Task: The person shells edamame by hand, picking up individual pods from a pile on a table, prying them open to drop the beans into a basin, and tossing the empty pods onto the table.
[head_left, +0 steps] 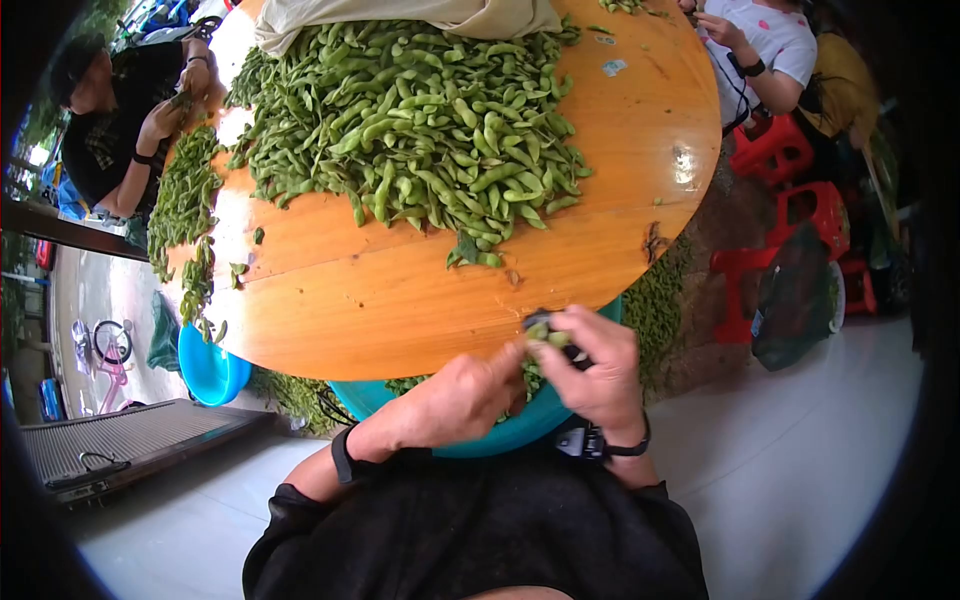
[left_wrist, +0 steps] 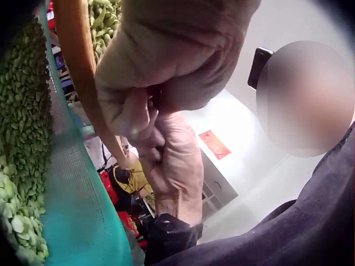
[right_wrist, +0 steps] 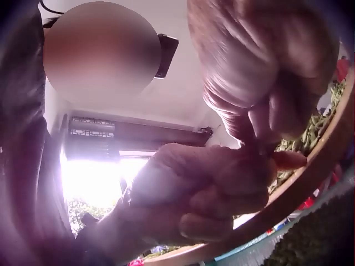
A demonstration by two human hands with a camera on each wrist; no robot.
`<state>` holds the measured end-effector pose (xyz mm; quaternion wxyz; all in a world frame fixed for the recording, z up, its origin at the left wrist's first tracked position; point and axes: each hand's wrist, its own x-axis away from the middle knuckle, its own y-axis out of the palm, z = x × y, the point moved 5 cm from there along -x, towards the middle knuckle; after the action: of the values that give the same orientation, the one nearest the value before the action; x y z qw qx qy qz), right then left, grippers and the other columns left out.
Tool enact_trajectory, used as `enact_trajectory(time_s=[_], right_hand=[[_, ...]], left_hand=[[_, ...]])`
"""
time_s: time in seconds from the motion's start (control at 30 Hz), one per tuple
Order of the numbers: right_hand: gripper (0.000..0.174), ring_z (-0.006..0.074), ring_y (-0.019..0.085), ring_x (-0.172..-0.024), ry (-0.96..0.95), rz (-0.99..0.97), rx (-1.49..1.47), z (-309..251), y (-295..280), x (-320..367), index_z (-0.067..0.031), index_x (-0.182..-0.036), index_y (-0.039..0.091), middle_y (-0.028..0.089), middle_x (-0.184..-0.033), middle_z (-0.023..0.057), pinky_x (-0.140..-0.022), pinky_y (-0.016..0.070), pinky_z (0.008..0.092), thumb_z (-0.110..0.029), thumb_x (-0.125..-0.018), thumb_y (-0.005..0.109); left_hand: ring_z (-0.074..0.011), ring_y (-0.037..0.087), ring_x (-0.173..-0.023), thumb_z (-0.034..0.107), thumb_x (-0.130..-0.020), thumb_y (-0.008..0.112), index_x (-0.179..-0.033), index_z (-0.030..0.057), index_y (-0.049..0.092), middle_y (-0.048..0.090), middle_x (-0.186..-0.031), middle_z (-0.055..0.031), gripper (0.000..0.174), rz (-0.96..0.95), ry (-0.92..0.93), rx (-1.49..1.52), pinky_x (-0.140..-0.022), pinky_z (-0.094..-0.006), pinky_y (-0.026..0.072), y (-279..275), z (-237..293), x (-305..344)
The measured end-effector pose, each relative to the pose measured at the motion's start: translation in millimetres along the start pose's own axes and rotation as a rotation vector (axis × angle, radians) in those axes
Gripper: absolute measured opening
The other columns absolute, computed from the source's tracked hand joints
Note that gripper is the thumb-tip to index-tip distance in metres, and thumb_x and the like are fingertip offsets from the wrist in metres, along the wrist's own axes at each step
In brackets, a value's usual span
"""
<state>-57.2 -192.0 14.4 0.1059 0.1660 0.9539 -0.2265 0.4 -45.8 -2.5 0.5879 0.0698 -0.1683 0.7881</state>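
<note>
Over the near edge of the round wooden table, my two hands meet at a green soybean pod (head_left: 558, 340). My right hand (head_left: 600, 365) pinches the pod between thumb and curled fingers. Something small and dark (head_left: 537, 318) shows at its fingertips. From the left, my left hand (head_left: 465, 395) has its fingers curled, index finger and thumb at the pod's near end. Both wrist views show the left hand (left_wrist: 172, 55) and right hand (left_wrist: 178, 158) with fingertips together, hiding most of the pod. Below them stands a teal basin (head_left: 545, 415) holding shelled green beans (left_wrist: 22, 111).
A large heap of soybean pods (head_left: 400, 130) lies on the table (head_left: 330, 290), partly under a pale cloth (head_left: 420, 12). Smaller pods (head_left: 185, 200) line the left edge. Two people sit across the table. A blue basin (head_left: 212, 368) and red stools (head_left: 805, 215) stand around it.
</note>
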Motion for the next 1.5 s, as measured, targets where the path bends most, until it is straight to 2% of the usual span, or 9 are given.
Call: enact_trajectory(time_s=[0.1,0.17,0.3,0.43,0.63,0.83,1.0,1.2,1.5], right_hand=[[0.014,0.0145,0.063,-0.068,0.192,0.143,0.084,20,-54,12,0.003,-0.094,0.067,0.067,-0.08,0.0084,-0.062,0.05,0.0274,0.0,-0.081,0.07],[0.019,0.0166,0.067,-0.072,0.335,0.097,0.33,30,-93,26,0.0041,-0.098,0.068,0.07,-0.085,0.0133,-0.064,0.0513,0.0298,-0.001,-0.08,0.071],[0.03,0.0382,0.066,-0.079,0.455,0.203,0.699,41,-128,43,0.0088,-0.105,0.064,0.067,-0.092,0.0255,-0.072,0.052,0.0399,-0.007,-0.081,0.074],[0.027,0.0375,0.066,-0.08,0.426,0.293,0.626,50,-122,45,0.0083,-0.106,0.064,0.067,-0.094,0.0245,-0.072,0.0519,0.0394,-0.006,-0.084,0.071],[0.022,0.0356,0.067,-0.08,0.335,0.223,0.547,56,-108,39,0.0054,-0.107,0.064,0.068,-0.093,0.021,-0.071,0.0518,0.0386,-0.005,-0.087,0.068],[0.021,0.0342,0.067,-0.08,0.367,0.253,0.573,61,-119,43,0.0058,-0.106,0.064,0.068,-0.093,0.021,-0.072,0.0524,0.0377,-0.005,-0.088,0.067],[0.021,0.0338,0.067,-0.079,0.418,0.254,0.603,66,-123,48,0.007,-0.105,0.065,0.068,-0.092,0.0216,-0.071,0.0525,0.0375,-0.004,-0.088,0.066],[0.018,0.0323,0.067,-0.076,0.272,0.19,0.474,38,-85,17,0.0047,-0.103,0.065,0.068,-0.09,0.0191,-0.067,0.052,0.0349,-0.002,-0.086,0.067],[0.02,0.026,0.063,-0.066,0.087,0.034,0.268,19,-33,-2,0.0045,-0.105,0.064,0.062,-0.082,0.0152,-0.059,0.0487,0.0334,0.005,-0.085,0.062]], left_hand=[[-0.0328,0.068,-0.084,0.002,-0.091,0.057,-0.113,-0.0044,0.06,0.068,-0.087,-0.0209,0.023,-0.303,0.319,-0.367,-0.068,-0.0364,0.0534,7,7,11],[-0.0345,0.067,-0.085,0.0,-0.089,0.059,-0.109,-0.0025,0.065,0.068,-0.088,-0.0199,0.021,-0.237,0.388,-0.341,-0.071,-0.0412,0.0534,-2,6,11],[-0.036,0.064,-0.078,-0.008,-0.081,0.06,-0.111,0.002,0.066,0.065,-0.097,-0.0163,0.032,0.708,0.347,-0.561,-0.073,-0.0434,0.0516,-63,17,-9],[-0.0338,0.063,-0.075,-0.01,-0.079,0.058,-0.108,0.0001,0.065,0.062,-0.094,-0.015,0.031,0.749,0.397,-0.86,-0.069,-0.0392,0.0519,-74,7,-24],[-0.0288,0.064,-0.076,-0.01,-0.08,0.059,-0.095,-0.0013,0.065,0.061,-0.091,-0.0129,0.018,0.717,0.326,-0.758,-0.066,-0.035,0.0521,-80,-5,-5],[-0.0144,0.065,-0.077,-0.009,-0.084,0.062,-0.099,-0.0001,0.068,0.066,-0.094,-0.0076,0.018,0.956,0.08,-0.055,-0.061,-0.025,0.0515,-111,-44,47],[-0.0389,0.048,-0.125,-0.001,-0.081,0.072,-0.13,0.0061,0.055,0.046,-0.136,-0.0223,0.053,1.393,-0.255,-1.158,-0.1,-0.0473,0.0434,-163,-34,105],[-0.0322,0.064,-0.1,0.003,-0.079,0.075,-0.108,0.0029,0.067,0.064,-0.107,-0.0143,0.03,0.843,0.109,-0.522,-0.086,-0.0384,0.0518,-95,-22,30],[-0.03,0.062,-0.086,0.001,-0.076,0.069,-0.1,0.0031,0.068,0.063,-0.093,-0.01,0.024,0.792,0.302,-0.906,-0.074,-0.0369,0.0534,-81,-9,-10]])
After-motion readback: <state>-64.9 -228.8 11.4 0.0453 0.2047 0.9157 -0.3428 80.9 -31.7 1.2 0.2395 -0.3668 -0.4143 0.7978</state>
